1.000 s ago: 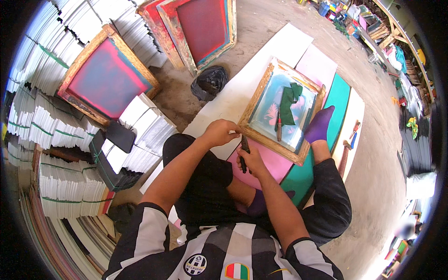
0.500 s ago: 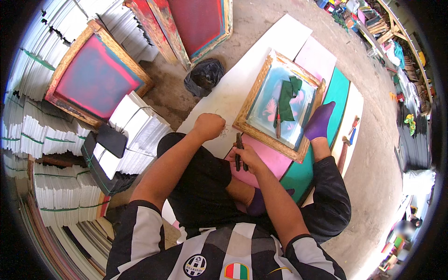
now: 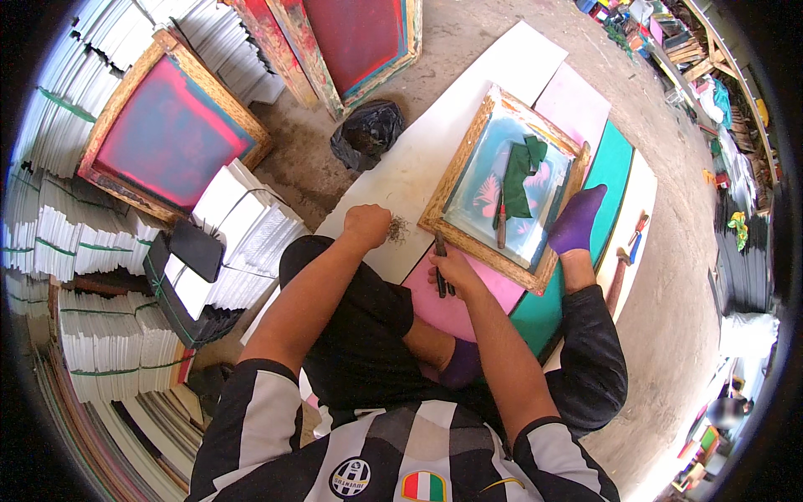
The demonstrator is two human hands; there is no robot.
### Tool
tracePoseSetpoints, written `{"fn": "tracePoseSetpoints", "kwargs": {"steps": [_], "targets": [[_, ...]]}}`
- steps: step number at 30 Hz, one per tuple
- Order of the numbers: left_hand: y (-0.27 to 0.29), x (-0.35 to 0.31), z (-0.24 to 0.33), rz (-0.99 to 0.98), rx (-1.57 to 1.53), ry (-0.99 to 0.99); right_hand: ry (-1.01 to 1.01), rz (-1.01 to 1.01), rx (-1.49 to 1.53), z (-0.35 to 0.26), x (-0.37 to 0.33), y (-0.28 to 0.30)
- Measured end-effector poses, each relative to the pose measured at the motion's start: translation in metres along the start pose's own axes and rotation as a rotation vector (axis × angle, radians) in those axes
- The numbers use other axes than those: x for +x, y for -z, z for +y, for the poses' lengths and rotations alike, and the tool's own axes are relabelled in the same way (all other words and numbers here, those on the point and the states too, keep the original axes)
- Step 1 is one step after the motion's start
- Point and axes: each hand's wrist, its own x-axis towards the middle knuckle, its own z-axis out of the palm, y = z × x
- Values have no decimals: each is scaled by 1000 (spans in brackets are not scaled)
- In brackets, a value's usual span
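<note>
The right hand (image 3: 452,269) grasps dark pliers (image 3: 441,272), their tips pointing up just beside the lower-left corner of a wood-framed printing screen (image 3: 456,157); whether they touch it is unclear. Left of the screen, the left hand (image 3: 366,226) is clenched in a fist; whether it encloses anything is hidden. Between fist and screen, a scatter of thin dark bits (image 3: 396,231), perhaps staples, lies on a white sheet (image 3: 447,117) that runs under the screen. On the screen's mesh rest a green cloth (image 3: 517,186) and a narrow brown-handled tool (image 3: 502,230). A foot in a purple sock (image 3: 577,219) sits against the screen's right side; farther right lies a hammer (image 3: 619,272).

A slip of the pliers could gouge the wood or tear the mesh. The bits, if sharp, could prick the left hand should it press down on them. A bump from the foot could slide the loose tool across the mesh.

Below the screen, the black-and-white striped shirt (image 3: 439,443) carries a round black-and-white crest (image 3: 350,477) with small lettering, and a shield (image 3: 425,486) in green, white and red.
</note>
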Motion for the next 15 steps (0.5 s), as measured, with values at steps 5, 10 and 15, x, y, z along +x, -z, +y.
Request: {"fn": "tracePoseSetpoints", "kwargs": {"steps": [5,10,15], "targets": [[3,-2,1,-29,-7,20,81,111,-265,6,12,3],[-3,1,3,-30,-45,52,226,308,-636,5,11,4],[4,-2,8,-72,-66,67,182,399,-645,8,10,-1]]}}
